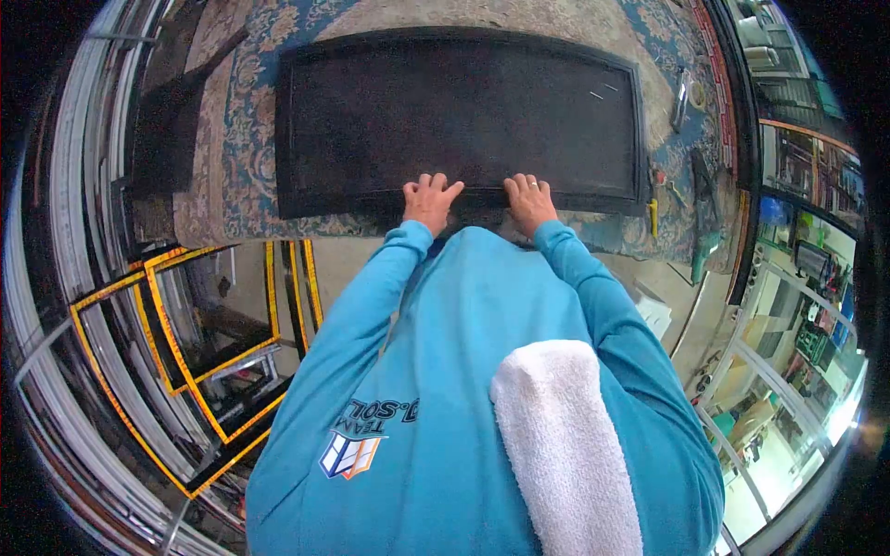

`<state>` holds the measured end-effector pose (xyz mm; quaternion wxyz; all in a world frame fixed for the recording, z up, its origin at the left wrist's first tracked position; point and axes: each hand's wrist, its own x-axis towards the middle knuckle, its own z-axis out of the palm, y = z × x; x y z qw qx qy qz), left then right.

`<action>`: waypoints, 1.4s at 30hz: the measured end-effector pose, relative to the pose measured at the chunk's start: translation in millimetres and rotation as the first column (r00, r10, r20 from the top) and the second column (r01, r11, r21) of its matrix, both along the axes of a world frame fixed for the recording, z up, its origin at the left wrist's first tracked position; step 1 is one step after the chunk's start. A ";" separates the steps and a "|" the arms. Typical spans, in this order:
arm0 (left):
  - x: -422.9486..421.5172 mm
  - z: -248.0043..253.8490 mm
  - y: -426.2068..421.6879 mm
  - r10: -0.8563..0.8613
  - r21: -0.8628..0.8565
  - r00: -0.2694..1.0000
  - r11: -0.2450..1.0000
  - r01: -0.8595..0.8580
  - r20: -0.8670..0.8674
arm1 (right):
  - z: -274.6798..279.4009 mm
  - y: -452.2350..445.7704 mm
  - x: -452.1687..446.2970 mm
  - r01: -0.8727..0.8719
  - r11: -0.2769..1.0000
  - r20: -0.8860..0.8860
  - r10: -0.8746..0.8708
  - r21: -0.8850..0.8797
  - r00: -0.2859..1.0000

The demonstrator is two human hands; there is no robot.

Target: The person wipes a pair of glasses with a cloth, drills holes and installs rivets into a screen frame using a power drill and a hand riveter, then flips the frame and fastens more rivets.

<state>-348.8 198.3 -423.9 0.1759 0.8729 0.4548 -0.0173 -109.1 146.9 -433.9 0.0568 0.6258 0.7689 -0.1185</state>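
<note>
A long black framed panel with a dark, mesh-like middle lies flat on a patterned carpet. My left hand rests on the near bar of its frame, with fingers bent slightly over the bar and the thumb spread to the right. Farther right on that same bar is my right hand, a ring on one finger; its fingers lie over the bar, thumb toward the left hand. Neither hand visibly grips around the frame. Two short pale strips lie on the panel near its far right corner.
The carpet covers the work surface. Right of the panel lie a metal-coloured tool, a tape roll and a yellow-handled tool. Yellow-edged black frames lean at left beside long metal profiles. A white towel hangs over my chest.
</note>
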 end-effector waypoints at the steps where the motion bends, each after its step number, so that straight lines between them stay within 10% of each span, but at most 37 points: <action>1: -0.9 1.4 -0.7 -0.011 -0.001 1.000 1.000 0.011 0.002 | 3.5 -0.3 0.0 0.007 1.000 0.000 -0.007 -0.013 1.000; 29: 91.6 29.9 -8.3 -0.029 -0.308 0.894 0.943 -0.123 -0.447 | -14.0 2.1 50.3 -0.486 0.844 -0.237 0.533 0.228 0.812; 32: 92.9 24.0 -12.5 0.001 -0.289 0.886 0.945 -0.152 -0.463 | -12.4 15.0 51.7 -0.514 0.858 -0.239 0.500 0.004 0.833; 42: 108.4 33.4 -12.8 0.069 -0.341 0.863 0.900 -0.270 -0.501 | -18.8 -30.7 138.4 -0.273 0.958 -0.455 0.282 0.087 0.845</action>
